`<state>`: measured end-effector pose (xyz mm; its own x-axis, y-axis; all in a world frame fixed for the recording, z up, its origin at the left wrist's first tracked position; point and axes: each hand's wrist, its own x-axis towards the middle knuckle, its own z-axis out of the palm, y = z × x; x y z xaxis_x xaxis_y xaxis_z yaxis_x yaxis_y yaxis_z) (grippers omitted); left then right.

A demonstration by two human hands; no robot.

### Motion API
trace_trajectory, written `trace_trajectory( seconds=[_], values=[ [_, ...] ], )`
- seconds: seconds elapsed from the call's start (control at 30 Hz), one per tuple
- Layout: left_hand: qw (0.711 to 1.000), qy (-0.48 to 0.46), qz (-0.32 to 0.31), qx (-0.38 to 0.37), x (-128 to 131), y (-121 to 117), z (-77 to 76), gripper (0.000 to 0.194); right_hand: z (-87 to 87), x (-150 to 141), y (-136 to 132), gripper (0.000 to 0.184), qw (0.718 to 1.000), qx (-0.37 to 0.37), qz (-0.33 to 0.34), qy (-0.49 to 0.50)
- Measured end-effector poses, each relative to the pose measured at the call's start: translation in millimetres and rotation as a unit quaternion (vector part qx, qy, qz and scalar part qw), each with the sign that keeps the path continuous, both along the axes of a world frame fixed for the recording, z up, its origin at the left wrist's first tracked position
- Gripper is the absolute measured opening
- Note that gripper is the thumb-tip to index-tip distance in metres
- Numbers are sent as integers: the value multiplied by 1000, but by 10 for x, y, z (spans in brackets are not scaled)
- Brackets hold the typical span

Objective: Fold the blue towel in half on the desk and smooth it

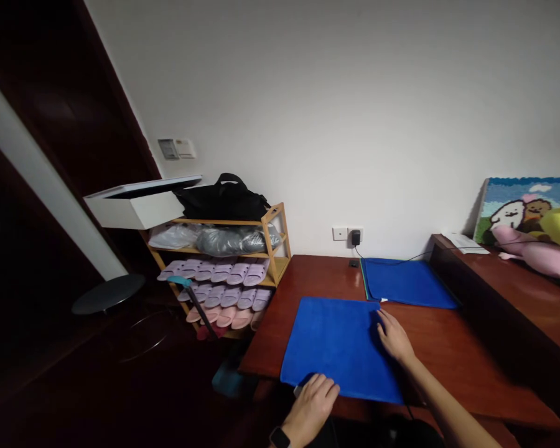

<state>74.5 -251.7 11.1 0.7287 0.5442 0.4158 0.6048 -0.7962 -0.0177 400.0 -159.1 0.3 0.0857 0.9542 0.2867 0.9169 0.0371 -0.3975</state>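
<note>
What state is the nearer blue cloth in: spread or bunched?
Spread: the cloth lies flat on the table, its corners out, the left hand at its near edge. Whether it is folded double, I cannot tell.

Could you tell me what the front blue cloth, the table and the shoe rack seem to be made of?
Front blue cloth: probably fabric, perhaps microfibre, with a matte finish; it lies thin and flat, without shine.
Table: wood or wood veneer, apparently varnished; reddish brown with a faint sheen.
Shoe rack: likely bamboo or light wood; its frame is yellowish brown, finish unclear.
</note>
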Motion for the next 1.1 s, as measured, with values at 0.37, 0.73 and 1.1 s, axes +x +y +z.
trace_trajectory(
  seconds=[0.37, 0.73, 1.1],
  values=[
    [988, -82, 44, -121, 261, 394, 386, 28, -356, -150, 478, 68, 990, -122, -54, -44],
    [973, -28, 161, -165, 1730, 1785, -34, 58, -98, -206, 423, 67, 975, -190, -59, -103],
    [924, 32, 344, -167, 266, 2092, 5, 63, -133, -202, 427, 68, 974, -185, -64, -111]
  ],
)
